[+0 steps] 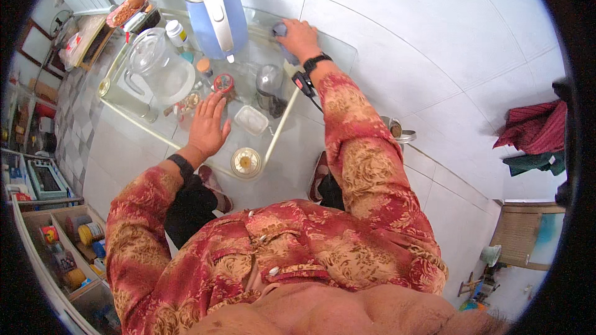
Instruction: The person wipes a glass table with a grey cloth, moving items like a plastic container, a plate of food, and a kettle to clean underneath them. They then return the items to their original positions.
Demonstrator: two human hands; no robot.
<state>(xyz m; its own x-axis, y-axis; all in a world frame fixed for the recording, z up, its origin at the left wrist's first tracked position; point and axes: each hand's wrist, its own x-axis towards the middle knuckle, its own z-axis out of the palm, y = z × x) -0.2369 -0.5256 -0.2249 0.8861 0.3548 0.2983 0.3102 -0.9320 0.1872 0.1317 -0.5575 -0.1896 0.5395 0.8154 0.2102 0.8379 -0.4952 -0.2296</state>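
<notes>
My right hand (299,39) presses a bunched grey-blue cloth (280,29) near the far right corner of a glass-topped table (337,51). Part of the cloth trails out below the palm. My left hand (209,123) is spread with its thumb apart and holds nothing. Its fingertips lie close to a small round red-lidded jar (224,83); I cannot tell whether they touch it. Left of that hand sits a clear jar (186,110), partly hidden. A small white plastic container (251,120) and a dark appliance with a clear dome (269,84) stand between my hands.
A blue and white electric kettle (219,18) stands at the back, beside a lidded clear pitcher (160,70) and a white bottle (175,32). A glass tumbler (128,104) is at the left edge. A round flower-patterned lid (246,163) marks the near corner. An open drawer (70,242) is at lower left.
</notes>
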